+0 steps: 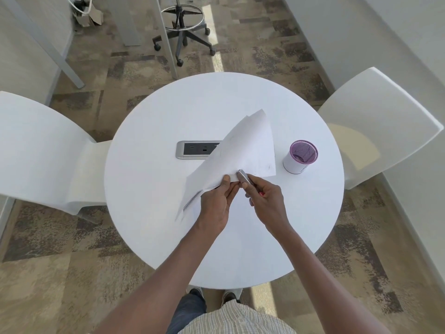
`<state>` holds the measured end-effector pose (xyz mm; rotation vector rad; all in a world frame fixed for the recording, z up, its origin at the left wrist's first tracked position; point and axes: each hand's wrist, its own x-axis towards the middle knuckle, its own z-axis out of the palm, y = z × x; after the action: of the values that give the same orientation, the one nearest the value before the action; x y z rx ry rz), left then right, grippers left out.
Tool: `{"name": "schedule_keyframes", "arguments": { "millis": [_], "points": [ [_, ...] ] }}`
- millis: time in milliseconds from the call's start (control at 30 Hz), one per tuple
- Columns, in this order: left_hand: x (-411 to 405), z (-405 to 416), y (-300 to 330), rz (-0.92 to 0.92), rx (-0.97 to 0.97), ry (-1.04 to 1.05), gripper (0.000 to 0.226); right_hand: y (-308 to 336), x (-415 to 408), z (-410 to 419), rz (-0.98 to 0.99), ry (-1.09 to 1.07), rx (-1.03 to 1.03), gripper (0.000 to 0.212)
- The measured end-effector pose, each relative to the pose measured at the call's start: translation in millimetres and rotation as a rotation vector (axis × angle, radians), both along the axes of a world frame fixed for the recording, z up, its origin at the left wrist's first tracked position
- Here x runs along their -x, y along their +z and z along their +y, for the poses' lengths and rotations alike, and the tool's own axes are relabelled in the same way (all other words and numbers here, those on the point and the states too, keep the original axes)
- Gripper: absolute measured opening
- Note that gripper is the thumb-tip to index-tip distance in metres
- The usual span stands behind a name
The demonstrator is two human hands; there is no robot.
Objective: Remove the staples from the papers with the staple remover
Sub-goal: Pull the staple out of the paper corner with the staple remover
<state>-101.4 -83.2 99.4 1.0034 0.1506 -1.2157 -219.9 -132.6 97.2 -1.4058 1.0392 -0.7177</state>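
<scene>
1. 2 or more white sheets make up the papers [243, 145], which I hold lifted off the round white table [149, 150], their far corner tilted up and away from me; I cannot count the sheets exactly.
2. My left hand [215, 201] is closed on the near edge of the papers, thumb on top and fingers curled beneath, pinching the stack just beside the spot I am working on.
3. My right hand [265, 198] is wrapped around the staple remover [244, 177], a slim silver tool with a bit of red showing near my palm.
4. The tool's tip touches the paper edge right next to my left thumb; the staple itself is too small for me to make out.
5. Behind the papers, a grey power outlet panel [196, 149] is set into the tabletop, its right end hidden by the sheets.
6. To the right of the papers, well clear of them, stands a white cup [299, 156] with a purple mesh lining.
7. 2 white chairs flank the table: 1 chair on my left [43, 150] and 1 chair on my right [375, 116].
8. Beyond the table, a rolling stool [184, 27] stands on the patterned carpet [72, 261].
9. Below the table's near rim I see my striped shirt [231, 319] and shoes [196, 293].
</scene>
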Motion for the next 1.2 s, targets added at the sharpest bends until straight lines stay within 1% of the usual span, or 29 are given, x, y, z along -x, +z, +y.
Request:
{"name": "schedule_keyframes", "arguments": {
  "millis": [100, 167, 233, 400, 533, 667, 733, 800, 867, 933, 1067, 1167, 1200],
  "points": [
    [-2, 0, 1, 0.002, -0.004, 0.008, 0.024, 1, -3, -1, -0.058, -0.022, -0.086, 0.018],
    [-4, -1, 1, 0.013, -0.006, 0.018, 0.017, 1, -4, -2, -0.101, -0.035, -0.161, 0.02],
    [-5, -1, 0, 0.023, -0.004, 0.022, 0.015, 1, -4, -2, -0.13, -0.044, -0.202, 0.021],
    [-8, 1, -3, 0.03, 0.015, 0.013, 0.014, 2, -4, -3, -0.214, -0.056, -0.294, 0.019],
    [-11, 3, -5, -0.001, 0.02, -0.009, 0.014, 2, -4, -6, -0.27, -0.055, -0.455, 0.018],
    [-12, 4, -9, -0.001, 0.006, -0.019, 0.02, 3, -1, -12, -0.304, -0.052, -0.622, 0.018],
    [-14, 5, -8, 0.003, 0.009, -0.026, 0.017, 3, 0, -15, -0.326, -0.056, -0.707, 0.018],
    [-13, 5, -6, -0.005, 0.007, -0.051, 0.017, 2, 1, -17, -0.359, -0.086, -0.805, 0.021],
    [-11, 5, -3, 0.002, 0.0, -0.048, 0.021, 1, 3, -18, -0.389, -0.115, -0.861, 0.024],
    [-10, 3, -2, -0.015, 0.014, -0.051, 0.026, 1, 3, -18, -0.392, -0.113, -0.845, 0.025],
    [-10, 1, 1, -0.04, 0.021, -0.008, 0.016, 2, 0, -15, -0.337, -0.085, -0.673, 0.022],
    [-8, -1, 1, -0.004, 0.001, 0.053, 0.012, 4, -2, -11, -0.252, -0.078, -0.548, 0.021],
    [-8, -1, 1, 0.005, -0.007, 0.076, 0.014, 4, -3, -9, -0.216, -0.083, -0.503, 0.021]
  ]
}}
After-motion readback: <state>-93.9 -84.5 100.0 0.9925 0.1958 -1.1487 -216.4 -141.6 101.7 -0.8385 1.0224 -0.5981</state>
